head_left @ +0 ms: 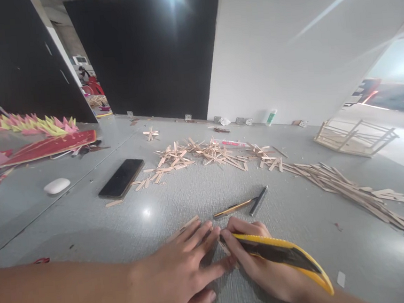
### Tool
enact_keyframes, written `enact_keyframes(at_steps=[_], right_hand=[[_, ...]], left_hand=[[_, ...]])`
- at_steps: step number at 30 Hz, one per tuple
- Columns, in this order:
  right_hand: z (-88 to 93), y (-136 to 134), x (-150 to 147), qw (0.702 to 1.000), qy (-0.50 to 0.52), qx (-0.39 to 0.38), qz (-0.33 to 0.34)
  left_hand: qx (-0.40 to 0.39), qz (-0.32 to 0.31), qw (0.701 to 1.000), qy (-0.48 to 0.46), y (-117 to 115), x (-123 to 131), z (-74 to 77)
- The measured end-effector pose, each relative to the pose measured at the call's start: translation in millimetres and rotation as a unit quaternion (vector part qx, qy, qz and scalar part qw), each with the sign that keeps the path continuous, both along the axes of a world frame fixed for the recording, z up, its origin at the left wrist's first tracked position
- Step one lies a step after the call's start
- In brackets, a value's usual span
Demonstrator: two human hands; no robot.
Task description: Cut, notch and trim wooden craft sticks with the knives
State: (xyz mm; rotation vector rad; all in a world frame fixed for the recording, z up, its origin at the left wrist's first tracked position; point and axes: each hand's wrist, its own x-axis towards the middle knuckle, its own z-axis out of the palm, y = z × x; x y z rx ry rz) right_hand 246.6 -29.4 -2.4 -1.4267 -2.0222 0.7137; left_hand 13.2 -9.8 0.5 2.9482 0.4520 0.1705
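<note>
My right hand [264, 264] is wrapped round a yellow and black utility knife [281, 253], its tip pointing down to the left at the grey table. My left hand [187, 270] lies with fingers spread, pressing on a thin wooden strip [187, 224] that shows past the fingertips. Another bit of pale wood shows between the two hands, close to the knife's tip. Just beyond my hands lie a thin yellowish tool [233, 208] and a dark metal pen-like tool [259, 200].
Short wood pieces [209, 153] are heaped across the middle, with long strips [342, 181] at the right. A phone [121, 179], white case [57, 186], glue tube [270, 117], small wooden frame [356, 139] and red board [51, 146] lie around. Upright panels [151, 52] stand behind.
</note>
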Motion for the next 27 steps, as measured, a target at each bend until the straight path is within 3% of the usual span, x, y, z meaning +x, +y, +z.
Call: enact_keyframes(at_steps=[27], right_hand=[[-1.1,0.3,3.8,1.000,-0.024,-0.006,0.006]], left_hand=[[0.004,0.002,1.000,0.028,-1.7,1.4,5.1]])
